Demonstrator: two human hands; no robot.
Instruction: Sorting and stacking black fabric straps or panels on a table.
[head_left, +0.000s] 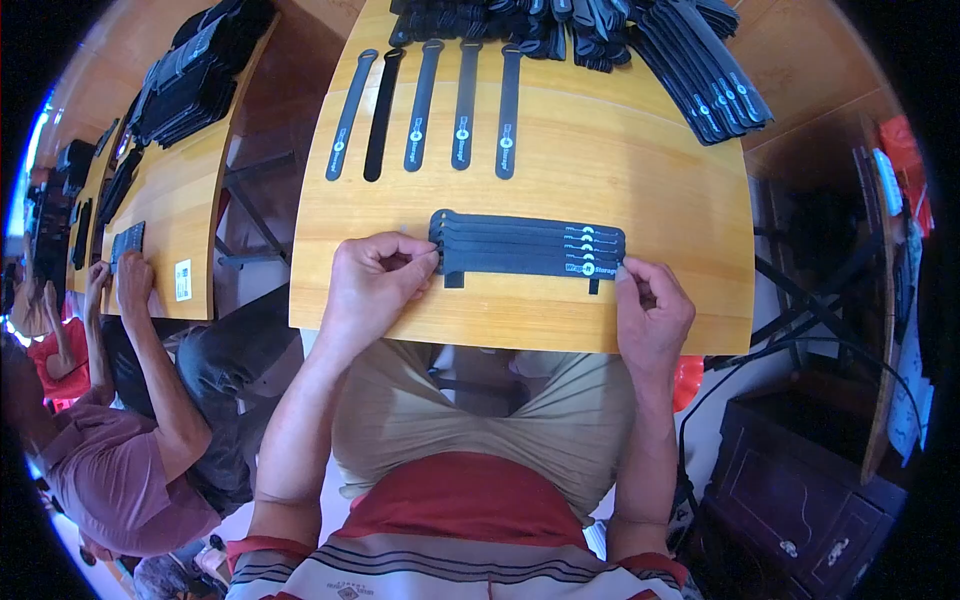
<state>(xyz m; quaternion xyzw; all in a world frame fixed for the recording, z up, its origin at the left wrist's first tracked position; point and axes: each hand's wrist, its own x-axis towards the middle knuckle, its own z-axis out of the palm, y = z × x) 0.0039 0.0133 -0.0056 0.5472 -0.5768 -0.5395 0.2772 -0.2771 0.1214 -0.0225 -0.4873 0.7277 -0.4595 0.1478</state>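
Observation:
In front of me a fanned set of several black storage straps [520, 243] lies crosswise on the wooden table [400, 215], overlapped so their white print lines up at the right. My left hand [375, 285] pinches the looped left ends between thumb and fingertips. At the other end, my right hand [652, 310] has its thumb and curled fingers closed on the lower right corner. Two small black pieces, one on the left [454, 281] and one on the right [594, 287], stick out below the straps. Farther back, several single straps, such as a grey-black one [508, 120], lie side by side.
A heap of black straps [500, 20] covers the table's far edge, with a fanned bundle [705, 80] at the far right. To the left, a person [120, 470] handles straps at another table [190, 230] bearing a tall strap pile [195, 80]. A dark cabinet [800, 500] stands lower right.

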